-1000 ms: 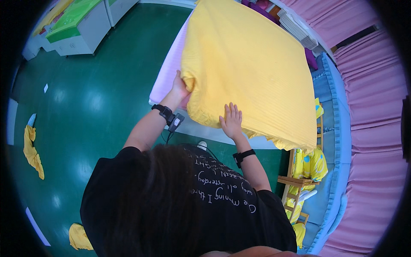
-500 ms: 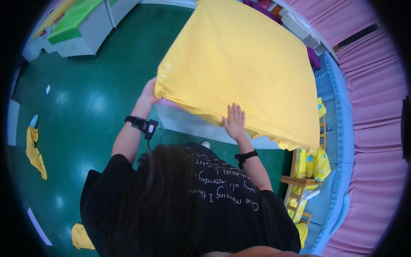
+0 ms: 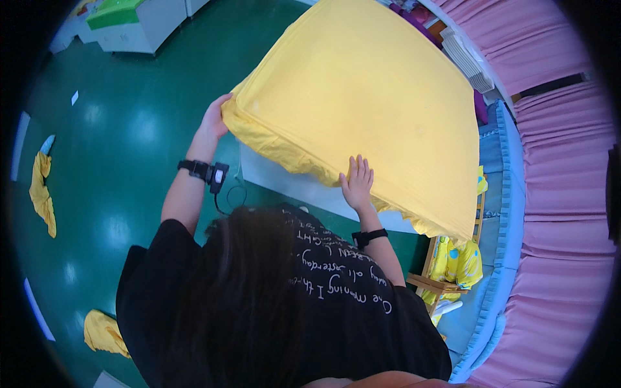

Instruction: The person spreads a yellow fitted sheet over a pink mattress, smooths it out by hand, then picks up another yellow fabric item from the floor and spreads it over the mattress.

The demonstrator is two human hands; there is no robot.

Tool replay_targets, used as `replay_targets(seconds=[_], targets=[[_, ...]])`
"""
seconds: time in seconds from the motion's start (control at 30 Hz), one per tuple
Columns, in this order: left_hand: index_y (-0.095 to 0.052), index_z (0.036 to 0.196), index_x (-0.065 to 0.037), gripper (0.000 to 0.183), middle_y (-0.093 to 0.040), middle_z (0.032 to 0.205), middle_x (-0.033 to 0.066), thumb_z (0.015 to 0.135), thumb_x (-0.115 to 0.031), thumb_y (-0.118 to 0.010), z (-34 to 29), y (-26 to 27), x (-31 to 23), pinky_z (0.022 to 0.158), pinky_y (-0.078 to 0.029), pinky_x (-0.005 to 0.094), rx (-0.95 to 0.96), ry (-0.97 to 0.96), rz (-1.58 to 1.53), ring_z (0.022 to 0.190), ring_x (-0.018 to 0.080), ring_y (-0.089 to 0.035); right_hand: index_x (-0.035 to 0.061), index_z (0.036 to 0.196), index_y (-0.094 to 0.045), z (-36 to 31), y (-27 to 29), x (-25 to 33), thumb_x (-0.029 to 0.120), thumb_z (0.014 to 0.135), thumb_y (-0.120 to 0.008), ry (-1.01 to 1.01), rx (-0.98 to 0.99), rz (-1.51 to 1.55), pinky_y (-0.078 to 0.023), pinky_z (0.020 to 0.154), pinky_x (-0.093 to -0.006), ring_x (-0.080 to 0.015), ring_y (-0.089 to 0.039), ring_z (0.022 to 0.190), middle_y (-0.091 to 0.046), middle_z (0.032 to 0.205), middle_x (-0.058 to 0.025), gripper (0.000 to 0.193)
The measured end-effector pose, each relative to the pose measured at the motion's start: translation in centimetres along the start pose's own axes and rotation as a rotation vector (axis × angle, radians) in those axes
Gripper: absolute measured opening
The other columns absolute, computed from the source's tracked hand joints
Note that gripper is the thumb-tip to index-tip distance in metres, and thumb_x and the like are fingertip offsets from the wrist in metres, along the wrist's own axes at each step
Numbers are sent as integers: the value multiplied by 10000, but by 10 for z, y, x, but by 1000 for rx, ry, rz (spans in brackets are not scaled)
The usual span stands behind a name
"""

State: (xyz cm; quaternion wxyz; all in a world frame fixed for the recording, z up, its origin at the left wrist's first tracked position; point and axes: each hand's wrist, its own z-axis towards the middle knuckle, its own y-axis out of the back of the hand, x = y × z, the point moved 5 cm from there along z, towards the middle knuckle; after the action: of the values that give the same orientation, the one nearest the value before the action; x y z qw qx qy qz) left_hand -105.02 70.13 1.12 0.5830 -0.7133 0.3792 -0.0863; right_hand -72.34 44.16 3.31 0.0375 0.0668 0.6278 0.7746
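A yellow elastic-edged table cover (image 3: 362,97) lies over a table with a pale side panel (image 3: 278,173), its gathered hem hanging along the near edge. At the near left corner my left hand (image 3: 217,116) is closed round the cover, some fingers hidden behind the cloth. My right hand (image 3: 358,183) rests flat on the cover near the middle of the near edge, fingers stretched out and slightly apart. The corner under my left hand is wrapped by the cloth, and the top looks mostly smooth.
Yellow cloths (image 3: 43,197) lie on the green floor (image 3: 129,149) at the left. On the right stand a wooden rack (image 3: 432,283) with yellow patterned fabric, a blue padded bench (image 3: 498,226) and pink curtains (image 3: 556,207). White cabinets (image 3: 129,35) are at the far left.
My left hand has drawn the cover's corner outward to the left and over the table corner; the pink edge beneath is now hidden. My right hand stays flat on the cloth. The view has shifted slightly.
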Motion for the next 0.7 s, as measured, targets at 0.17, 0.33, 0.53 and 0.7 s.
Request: replay_targets(seconds=[0.17, 0.33, 0.53, 0.7], targets=[[-427, 1177, 44, 350, -508, 1168, 181, 883, -147, -433, -7, -5, 5, 918, -412, 419, -16, 133, 116, 1045, 316, -518, 85, 1307, -322, 2, 2, 2, 359, 842, -467, -6, -2, 18, -124, 1035, -491, -306, -192, 1289, -266, 1370, -139, 559], [-428, 1172, 49, 336, -528, 1130, 169, 895, -142, -422, -8, 22, 7, 906, -421, 423, -200, -10, 293, 1037, 300, -522, 89, 1304, -326, 0, 9, 3, 428, 774, -555, 2, 1, 88, -127, 1035, -487, -308, -187, 1293, -263, 1372, -140, 669], [-491, 1113, 36, 330, -586, 1033, 117, 902, -215, -456, -10, 67, 30, 790, -469, 336, -360, -169, 591, 894, 205, -580, 90, 1325, -277, -3, 18, 14, 396, 659, -689, 34, 58, 52, -120, 1034, -489, -321, -172, 1295, -243, 1374, -159, 840], [-550, 1020, 37, 317, -617, 924, 147, 872, -235, -483, -10, 67, 25, 747, -458, 348, -512, -265, 948, 859, 253, -592, 102, 1307, -304, -3, 15, 14, 235, 643, -703, 19, -37, 26, -162, 1031, -478, -308, -222, 1277, -280, 1361, -126, 787]])
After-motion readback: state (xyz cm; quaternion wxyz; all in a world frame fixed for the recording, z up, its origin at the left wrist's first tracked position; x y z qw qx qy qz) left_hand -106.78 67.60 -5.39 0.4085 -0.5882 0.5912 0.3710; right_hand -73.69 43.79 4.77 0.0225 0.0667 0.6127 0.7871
